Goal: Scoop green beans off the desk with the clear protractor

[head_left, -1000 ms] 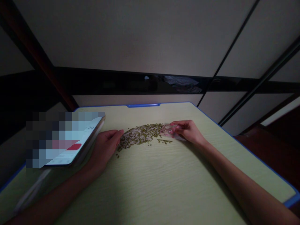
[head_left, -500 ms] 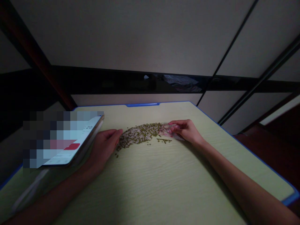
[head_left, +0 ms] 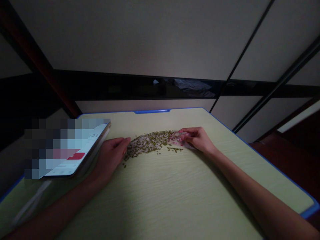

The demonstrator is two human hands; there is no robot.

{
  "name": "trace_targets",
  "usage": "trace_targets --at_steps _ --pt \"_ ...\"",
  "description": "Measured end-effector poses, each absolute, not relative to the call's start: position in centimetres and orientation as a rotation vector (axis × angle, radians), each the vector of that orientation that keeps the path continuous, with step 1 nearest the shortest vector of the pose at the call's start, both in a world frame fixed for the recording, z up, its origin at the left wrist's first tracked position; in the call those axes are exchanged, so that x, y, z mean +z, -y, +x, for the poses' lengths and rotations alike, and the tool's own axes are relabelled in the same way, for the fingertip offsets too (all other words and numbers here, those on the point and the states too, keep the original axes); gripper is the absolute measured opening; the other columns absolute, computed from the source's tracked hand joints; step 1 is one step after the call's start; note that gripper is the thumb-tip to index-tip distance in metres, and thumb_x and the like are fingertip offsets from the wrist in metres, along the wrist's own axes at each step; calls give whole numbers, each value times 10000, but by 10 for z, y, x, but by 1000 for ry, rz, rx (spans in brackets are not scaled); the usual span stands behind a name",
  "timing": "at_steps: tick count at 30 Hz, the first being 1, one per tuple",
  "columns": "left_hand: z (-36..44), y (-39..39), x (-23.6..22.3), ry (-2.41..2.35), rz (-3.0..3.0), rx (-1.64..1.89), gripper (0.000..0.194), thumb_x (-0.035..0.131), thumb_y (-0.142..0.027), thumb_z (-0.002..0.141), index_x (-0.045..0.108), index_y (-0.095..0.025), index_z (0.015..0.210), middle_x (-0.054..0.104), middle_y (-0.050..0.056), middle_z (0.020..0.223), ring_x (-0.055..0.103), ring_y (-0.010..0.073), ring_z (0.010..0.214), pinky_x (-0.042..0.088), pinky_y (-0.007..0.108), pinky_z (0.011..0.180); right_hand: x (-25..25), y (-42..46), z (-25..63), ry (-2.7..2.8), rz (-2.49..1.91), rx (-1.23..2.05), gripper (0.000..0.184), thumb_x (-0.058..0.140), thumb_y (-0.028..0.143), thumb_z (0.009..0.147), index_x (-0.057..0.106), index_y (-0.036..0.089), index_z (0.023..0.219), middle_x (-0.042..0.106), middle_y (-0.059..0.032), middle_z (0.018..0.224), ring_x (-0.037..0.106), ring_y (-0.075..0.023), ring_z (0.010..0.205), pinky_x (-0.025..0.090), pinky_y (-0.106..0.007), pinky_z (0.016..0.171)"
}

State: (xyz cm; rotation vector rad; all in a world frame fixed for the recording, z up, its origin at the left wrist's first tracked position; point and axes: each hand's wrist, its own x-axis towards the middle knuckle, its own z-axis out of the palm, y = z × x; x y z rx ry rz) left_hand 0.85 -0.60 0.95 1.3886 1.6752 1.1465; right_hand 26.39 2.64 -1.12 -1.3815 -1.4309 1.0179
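A long heap of small green beans [head_left: 152, 141], with paler grains mixed in, lies across the middle of the table. My left hand [head_left: 112, 153] rests at the heap's left end, thumb and fingers pressed together. Whether anything is between those fingertips is hidden. At the opposite end, my right hand [head_left: 198, 138] pinches a clear plastic bag [head_left: 178, 141] with pink marks. The bag lies low against the beans, and its near edge shows under the fingers. A few stray beans sit in front of the heap and near my left fingertips.
On the left, a tablet or phone with a lit screen [head_left: 72, 163] leans at a slant, partly blurred out. A pale cable [head_left: 32, 200] runs from below it. The pale table [head_left: 160, 193] has a blue rim; cabinet panels [head_left: 145, 43] stand behind.
Both hands stay almost in place; my right fingers shift very slightly on the bag. Digits on the lit screen go from 20 to 21.
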Motion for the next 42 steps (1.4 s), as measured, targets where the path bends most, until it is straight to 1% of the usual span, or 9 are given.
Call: trace_targets --at_steps 4,9,14,19,24,35,42 --pt "8 5 9 -1691 1380 1124 359 510 -341 694 348 -202 405 317 -76 319 293 80 356 240 236 424 -13 -28 263 1405 -1375 1013 396 614 243 571 692 38 900 616 -32 538 511 -118 460 403 -239 446" --pt "7 3 6 -1671 1382 1118 360 504 -351 697 346 -202 410 324 -76 325 302 83 364 236 237 429 -15 -30 262 1400 -1378 1003 364 609 225 582 692 50 889 638 -40 563 539 -131 478 423 -246 461" --pt "6 4 7 -1687 1438 1122 370 491 -341 714 333 -206 407 315 -75 324 298 87 368 243 244 441 -15 -31 260 1412 -1355 1005 345 606 230 587 684 54 873 613 -17 533 503 -107 440 403 -229 436" --pt "6 5 6 -1676 1412 1127 361 497 -344 711 341 -207 416 321 -76 326 297 89 368 244 246 440 -15 -31 259 1413 -1364 996 347 596 229 602 671 53 891 624 -29 558 511 -108 444 399 -226 434" --pt "6 5 6 -1687 1408 1116 359 501 -344 707 344 -205 416 319 -76 321 299 90 363 241 244 436 -14 -30 257 1425 -1367 958 323 583 210 611 669 53 880 621 -31 541 521 -115 464 398 -222 449" --pt "6 6 6 -1663 1413 1131 361 500 -354 716 342 -198 431 318 -85 333 299 78 373 241 231 440 -14 -30 260 1559 -1358 916 400 592 284 611 682 24 901 609 -41 578 493 -111 488 398 -241 480" --pt "6 2 3 -1649 1369 1139 359 514 -362 700 352 -197 426 311 -87 333 280 74 359 220 232 417 -12 -29 259 1579 -1348 947 404 602 303 610 685 41 906 603 -34 580 492 -113 499 383 -234 473"
